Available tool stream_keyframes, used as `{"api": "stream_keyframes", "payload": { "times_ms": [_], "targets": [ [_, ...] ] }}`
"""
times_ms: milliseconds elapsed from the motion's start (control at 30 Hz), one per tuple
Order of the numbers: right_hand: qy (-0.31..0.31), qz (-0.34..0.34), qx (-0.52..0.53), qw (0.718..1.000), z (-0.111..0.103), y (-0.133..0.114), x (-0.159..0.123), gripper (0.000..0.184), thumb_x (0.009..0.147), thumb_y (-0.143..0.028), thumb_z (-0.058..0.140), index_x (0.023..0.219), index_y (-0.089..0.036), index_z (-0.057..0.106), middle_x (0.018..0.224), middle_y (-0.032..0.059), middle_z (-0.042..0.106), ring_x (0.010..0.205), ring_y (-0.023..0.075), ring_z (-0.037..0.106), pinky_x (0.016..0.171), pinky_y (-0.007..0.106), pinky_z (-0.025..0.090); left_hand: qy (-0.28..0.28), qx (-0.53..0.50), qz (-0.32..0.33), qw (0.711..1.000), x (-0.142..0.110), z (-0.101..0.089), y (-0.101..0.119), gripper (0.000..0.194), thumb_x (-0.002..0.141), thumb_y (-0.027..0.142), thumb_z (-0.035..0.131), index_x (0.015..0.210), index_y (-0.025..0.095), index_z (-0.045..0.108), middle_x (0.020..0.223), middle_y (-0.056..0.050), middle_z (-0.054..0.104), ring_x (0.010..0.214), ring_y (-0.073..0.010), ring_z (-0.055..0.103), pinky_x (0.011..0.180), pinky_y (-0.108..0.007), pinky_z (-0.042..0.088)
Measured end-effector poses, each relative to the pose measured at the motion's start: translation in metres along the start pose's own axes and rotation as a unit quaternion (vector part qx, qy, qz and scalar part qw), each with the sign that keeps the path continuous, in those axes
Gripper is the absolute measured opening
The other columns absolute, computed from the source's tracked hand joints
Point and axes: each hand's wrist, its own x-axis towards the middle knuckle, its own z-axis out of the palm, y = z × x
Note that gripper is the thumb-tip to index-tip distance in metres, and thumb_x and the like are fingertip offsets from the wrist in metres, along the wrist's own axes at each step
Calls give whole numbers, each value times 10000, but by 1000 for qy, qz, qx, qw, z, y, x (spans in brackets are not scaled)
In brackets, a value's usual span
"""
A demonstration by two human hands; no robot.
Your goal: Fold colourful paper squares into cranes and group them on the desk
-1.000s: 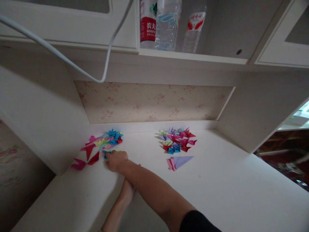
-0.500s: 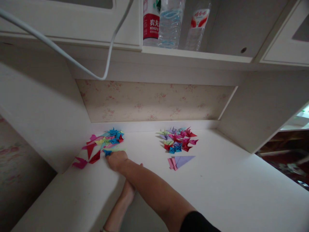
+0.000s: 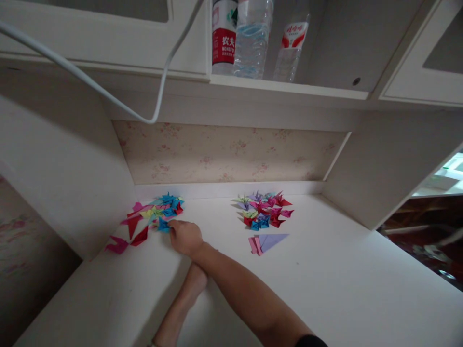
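My right hand point(image 3: 186, 237) reaches across to the left, its fingers closed in a pinch at the edge of a blue paper crane point(image 3: 163, 225). That crane is at the near side of a group of folded paper cranes in blue, yellow, pink and red. A red folded paper piece point(image 3: 140, 236) and a magenta crane point(image 3: 117, 245) lie at this group's front left. Beneath my right forearm is my left hand point(image 3: 198, 276), low over the white desk; its fingers are hidden behind the forearm.
A second cluster of paper cranes point(image 3: 265, 210) sits right of centre on the desk point(image 3: 325, 270). In front of it lie purple folded paper point(image 3: 272, 241) and pink folded strips point(image 3: 256, 246). A white cable point(image 3: 108, 98) hangs before the upper cabinet; plastic bottles point(image 3: 253, 48) stand on its shelf.
My right hand has shifted slightly right and lifted, uncovering more of the blue crane, which has also moved a little to the right. My left hand stays under the right forearm.
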Motion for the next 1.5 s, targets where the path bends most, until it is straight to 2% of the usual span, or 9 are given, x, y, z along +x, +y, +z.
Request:
{"api": "stream_keyframes", "payload": {
  "times_ms": [100, 233, 333, 500, 700, 1000, 1233, 1333, 1500],
  "targets": [
    [98, 24, 164, 981, -18, 26, -37, 278, 951, -268, 385, 1126, -254, 602, 1131, 11, 670, 959, 147, 646, 849, 245, 480, -17, 45, 20, 999, 0, -2, -1, 265, 611, 436, 665, 582, 208, 533, 545, -3, 567, 656, -187, 568, 579, -266, 461],
    [174, 145, 388, 894, -30, 78, -105, 262, 908, -348, 455, 1020, -193, 634, 815, 21, 688, 586, 126, 628, 553, 218, 478, -7, 84, 6, 996, -5, -3, 3, 390, 669, 536, 599, 534, 209, 434, 419, 93, 316, 391, -79, 333, 394, -201, 251],
    [194, 206, 443, 850, -24, 112, -154, 311, 868, -419, 514, 1005, -173, 646, 561, -17, 591, 513, 138, 569, 490, 222, 422, -11, 97, 2, 995, -13, -1, 10, 438, 688, 600, 575, 561, 207, 429, 434, 115, 253, 373, -58, 242, 393, -190, 186],
    [196, 233, 480, 823, -8, 132, -201, 344, 855, -455, 537, 981, -162, 667, 516, -25, 538, 464, 123, 482, 459, 226, 354, -34, 129, 40, 990, -24, 1, 14, 426, 741, 596, 565, 716, 173, 598, 477, 88, 357, 441, -83, 321, 448, -204, 243],
    [162, 159, 483, 846, -4, 122, -201, 284, 867, -418, 536, 906, -188, 698, 748, 29, 611, 500, 108, 498, 464, 227, 388, -89, 159, 84, 980, -27, 0, 5, 409, 776, 526, 592, 904, 153, 702, 728, -7, 624, 666, -145, 498, 615, -232, 362],
    [154, 144, 488, 847, -2, 124, -201, 254, 878, -382, 527, 904, -191, 692, 786, 36, 627, 494, 98, 508, 462, 219, 402, -69, 170, 73, 980, -28, 2, 7, 450, 711, 552, 649, 889, 145, 721, 618, -2, 618, 600, -147, 524, 569, -234, 374],
    [146, 151, 493, 844, -2, 127, -201, 270, 880, -399, 525, 901, -180, 681, 716, 27, 628, 486, 103, 520, 452, 218, 388, -121, 157, 74, 977, -29, 2, 11, 432, 736, 529, 635, 902, 143, 734, 787, -56, 715, 739, -196, 603, 689, -265, 449],
    [141, 171, 496, 839, -1, 126, -200, 301, 876, -429, 527, 946, -176, 675, 656, 12, 603, 462, 100, 499, 431, 215, 367, -108, 153, 76, 979, -29, 2, 9, 416, 732, 517, 646, 907, 151, 738, 741, -53, 714, 752, -211, 617, 698, -274, 460],
    [137, 187, 523, 820, -1, 123, -200, 396, 832, -470, 583, 1129, -208, 588, 908, 46, 628, 491, 92, 515, 430, 220, 391, -95, 145, 77, 982, -28, 1, 10, 405, 727, 510, 656, 892, 150, 738, 750, -57, 715, 762, -211, 622, 710, -273, 457]
  ]
}}
